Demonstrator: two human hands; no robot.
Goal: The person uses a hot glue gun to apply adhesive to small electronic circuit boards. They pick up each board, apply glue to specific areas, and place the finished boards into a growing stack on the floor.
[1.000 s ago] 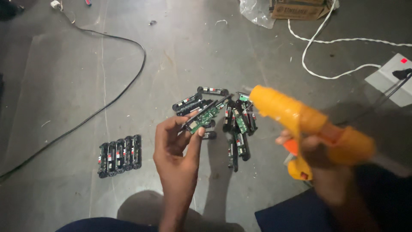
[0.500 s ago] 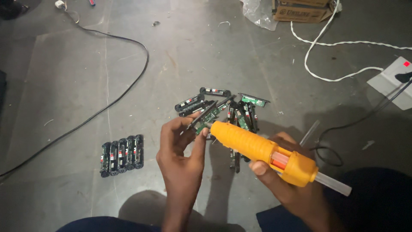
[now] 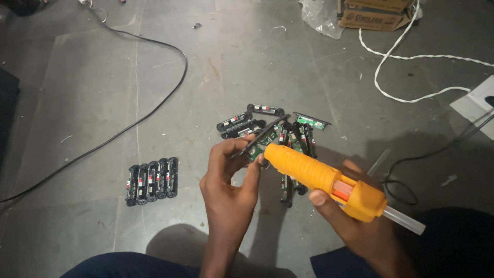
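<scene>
- left hand (image 3: pixel 229 177) is up over the middle of the floor (image 3: pixel 247 67), fingers pinched tight on a small circuit board (image 3: pixel 260 138); the board sits tilted between thumb and fingertips, just above the pile
- right hand (image 3: pixel 355 221) is wrapped around an orange glue gun (image 3: pixel 327 180), fingers closed on the grip; its nozzle end is right up against the board, can't tell if it actually touches; a clear glue stick (image 3: pixel 406 220) pokes out the back
- loose pile of boards (image 3: pixel 280 134) lies on the floor just behind both hands
- neat row of five boards (image 3: pixel 152 180) sits off toward the left, well apart from the pile
- black cable (image 3: pixel 154 110) curves across the left side; white cord (image 3: pixel 411 67) and cardboard box (image 3: pixel 378 14) are up in the far right corner
</scene>
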